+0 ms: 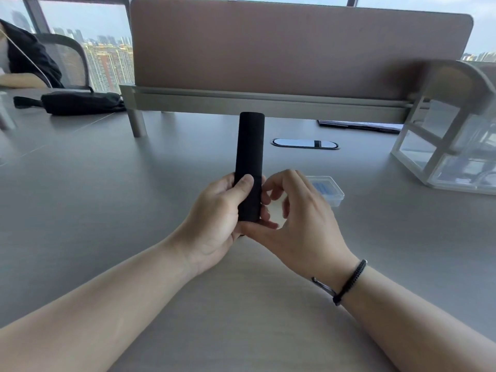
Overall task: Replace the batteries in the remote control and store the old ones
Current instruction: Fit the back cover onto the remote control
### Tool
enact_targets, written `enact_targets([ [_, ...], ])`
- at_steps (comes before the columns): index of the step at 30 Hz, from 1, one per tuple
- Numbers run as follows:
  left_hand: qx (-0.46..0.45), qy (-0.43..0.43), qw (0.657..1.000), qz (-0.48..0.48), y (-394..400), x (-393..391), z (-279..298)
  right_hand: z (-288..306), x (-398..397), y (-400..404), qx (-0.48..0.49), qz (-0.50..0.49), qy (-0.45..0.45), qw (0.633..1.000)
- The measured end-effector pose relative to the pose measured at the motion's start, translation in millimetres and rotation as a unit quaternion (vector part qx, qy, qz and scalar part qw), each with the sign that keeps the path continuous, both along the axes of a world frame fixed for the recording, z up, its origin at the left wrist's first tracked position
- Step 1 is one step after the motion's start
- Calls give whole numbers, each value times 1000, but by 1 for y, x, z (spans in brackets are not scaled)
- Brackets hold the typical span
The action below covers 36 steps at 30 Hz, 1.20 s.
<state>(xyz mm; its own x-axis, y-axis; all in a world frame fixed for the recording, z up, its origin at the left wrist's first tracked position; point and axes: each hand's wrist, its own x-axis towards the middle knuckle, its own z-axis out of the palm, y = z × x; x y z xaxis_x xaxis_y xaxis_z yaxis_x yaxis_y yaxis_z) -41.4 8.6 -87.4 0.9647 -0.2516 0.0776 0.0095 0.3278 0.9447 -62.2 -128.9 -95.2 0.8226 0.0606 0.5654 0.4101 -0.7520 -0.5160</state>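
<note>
The left hand [217, 210] grips the black remote control [249, 165] upright above the table [107, 197], fingers clamped on its lower end. The right hand [295, 218] has its thumb on the remote's base, its curled fingers [279, 183] just beside it; a clear plastic box [328, 189] lies right behind those fingers.

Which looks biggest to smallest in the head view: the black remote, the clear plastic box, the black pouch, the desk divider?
1. desk divider
2. black pouch
3. black remote
4. clear plastic box, partly hidden behind the right hand

Pouch versus remote is unsure: the remote is nearer the camera.
</note>
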Motion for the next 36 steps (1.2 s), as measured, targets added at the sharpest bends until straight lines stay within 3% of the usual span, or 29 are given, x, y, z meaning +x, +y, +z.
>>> enact_targets([
  [7, -4, 23, 1000, -1, 0, 3, -5, -2, 0, -1, 25, 14, -9, 1000],
  [30, -9, 27, 999, 15, -2, 1, -4, -3, -1, 3, -57, 0, -74, 996],
  [36, -78, 41, 996, -28, -1, 3, -2, -2, 1, -1, -2, -2, -55, 998],
])
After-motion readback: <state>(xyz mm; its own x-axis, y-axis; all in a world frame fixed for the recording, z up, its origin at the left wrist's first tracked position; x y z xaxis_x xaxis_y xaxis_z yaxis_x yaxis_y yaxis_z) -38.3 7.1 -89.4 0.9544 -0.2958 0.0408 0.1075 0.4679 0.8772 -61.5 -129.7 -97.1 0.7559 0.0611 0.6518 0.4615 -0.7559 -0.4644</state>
